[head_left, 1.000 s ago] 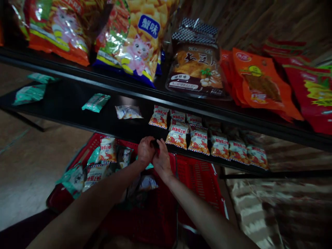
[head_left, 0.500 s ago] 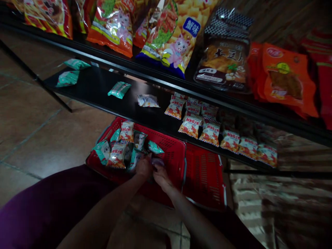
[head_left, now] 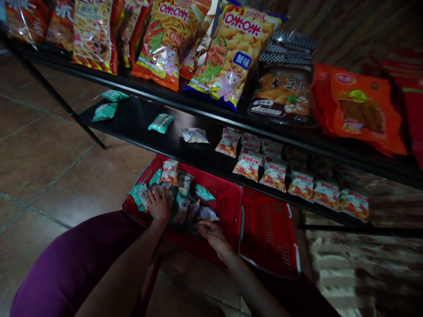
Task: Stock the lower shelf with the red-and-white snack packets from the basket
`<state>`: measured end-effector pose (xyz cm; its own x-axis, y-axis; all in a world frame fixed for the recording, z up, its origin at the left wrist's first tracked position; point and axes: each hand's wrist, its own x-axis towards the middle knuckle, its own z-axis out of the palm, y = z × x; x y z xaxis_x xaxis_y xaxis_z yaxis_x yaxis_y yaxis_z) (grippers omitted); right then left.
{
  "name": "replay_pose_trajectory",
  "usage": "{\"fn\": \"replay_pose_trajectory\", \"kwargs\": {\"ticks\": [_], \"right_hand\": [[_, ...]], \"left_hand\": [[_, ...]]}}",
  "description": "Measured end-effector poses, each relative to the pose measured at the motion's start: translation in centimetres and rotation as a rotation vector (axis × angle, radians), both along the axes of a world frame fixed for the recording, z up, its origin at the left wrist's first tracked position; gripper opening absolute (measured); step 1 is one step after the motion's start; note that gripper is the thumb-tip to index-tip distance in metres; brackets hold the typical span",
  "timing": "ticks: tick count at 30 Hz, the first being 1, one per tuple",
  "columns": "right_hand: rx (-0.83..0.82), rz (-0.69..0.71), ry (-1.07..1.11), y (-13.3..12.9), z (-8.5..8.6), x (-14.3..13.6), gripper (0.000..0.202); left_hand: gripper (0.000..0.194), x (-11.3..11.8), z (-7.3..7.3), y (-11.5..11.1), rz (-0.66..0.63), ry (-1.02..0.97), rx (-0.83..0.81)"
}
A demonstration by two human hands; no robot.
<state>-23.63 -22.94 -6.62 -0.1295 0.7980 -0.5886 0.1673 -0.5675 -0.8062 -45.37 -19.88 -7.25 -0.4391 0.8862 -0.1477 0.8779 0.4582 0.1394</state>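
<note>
A red shopping basket (head_left: 228,198) stands on the floor and holds several small snack packets. My left hand (head_left: 159,204) lies over the packets on the basket's left side, fingers spread, largely covering a white-and-orange one. Just left of it is a teal packet (head_left: 139,196). My right hand (head_left: 213,235) is low in the basket with its fingers curled together; what they hold, if anything, is hidden. A pale purplish packet (head_left: 208,214) lies right above those fingers. Higher in the basket are another white-and-orange packet (head_left: 169,171) and a teal packet (head_left: 204,192).
Behind the basket runs a low black shelf (head_left: 132,127) with several white-and-orange packets (head_left: 247,165) in rows and a few teal ones (head_left: 161,123). The upper shelf (head_left: 125,83) overhangs it, carrying large snack bags (head_left: 228,53). A second red basket part (head_left: 267,229) adjoins on the right.
My hands have moved apart: the left went leftward onto the packets, the right stayed low in the basket. The pale purplish packet shows more fully. The view has shifted slightly.
</note>
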Motion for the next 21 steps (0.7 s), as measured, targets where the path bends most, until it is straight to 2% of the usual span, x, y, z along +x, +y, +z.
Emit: {"fn": "replay_pose_trajectory", "kwargs": {"ticks": [4, 8, 13, 17, 21], "right_hand": [[-0.047, -0.017, 0.002, 0.1, 0.8, 0.2, 0.033], [-0.082, -0.033, 0.018, 0.6, 2.7, 0.6, 0.035], [-0.099, -0.089, 0.099, 1.1, 5.9, 1.2, 0.041], [-0.074, -0.225, 0.278, 1.5, 8.7, 1.5, 0.052], [-0.068, -0.318, 0.420, 2.1, 11.1, 1.6, 0.050]], "left_hand": [[0.057, 1.9, 0.7, -0.5, -0.033, -0.129, -0.015], [0.066, 4.1, 2.7, 0.2, -0.085, -0.281, 0.008], [0.059, 6.1, 5.5, 1.3, -0.076, -0.438, 0.113], [0.068, 7.6, 8.5, 0.4, -0.218, -0.549, 0.175], [0.074, 8.8, 11.6, -1.3, -0.428, -0.612, 0.200]]}}
